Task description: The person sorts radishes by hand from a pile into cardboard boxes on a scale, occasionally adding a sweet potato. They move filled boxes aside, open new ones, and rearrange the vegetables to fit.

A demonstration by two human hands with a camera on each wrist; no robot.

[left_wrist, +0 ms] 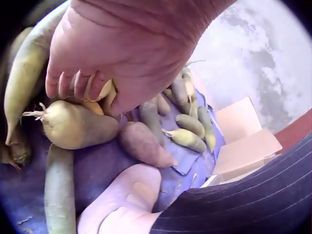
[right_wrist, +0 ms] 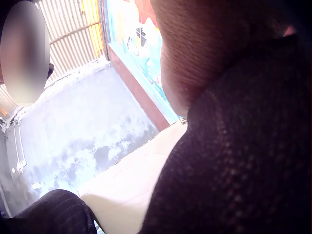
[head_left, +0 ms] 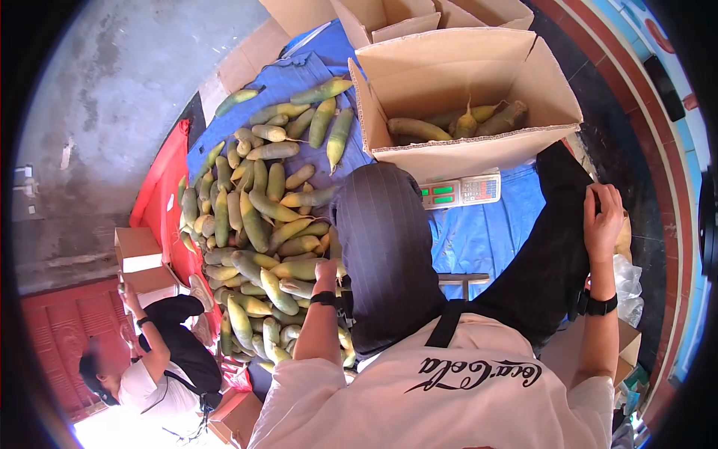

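My left hand reaches down at the near right side of a large heap of green radishes. In the left wrist view its fingers curl round a yellowish radish, mostly hidden by the palm and thumb. A thick radish with a stringy root lies just below the fingertips, beside a purplish-brown radish. My right hand rests by the right knee with loosely bent fingers, holding nothing. The right wrist view shows mostly skin and dark cloth close up.
A cardboard box with several radishes inside stands ahead, behind a digital scale. Blue sheeting covers the floor. More boxes stand at the back. Another person sits on the left, across the heap.
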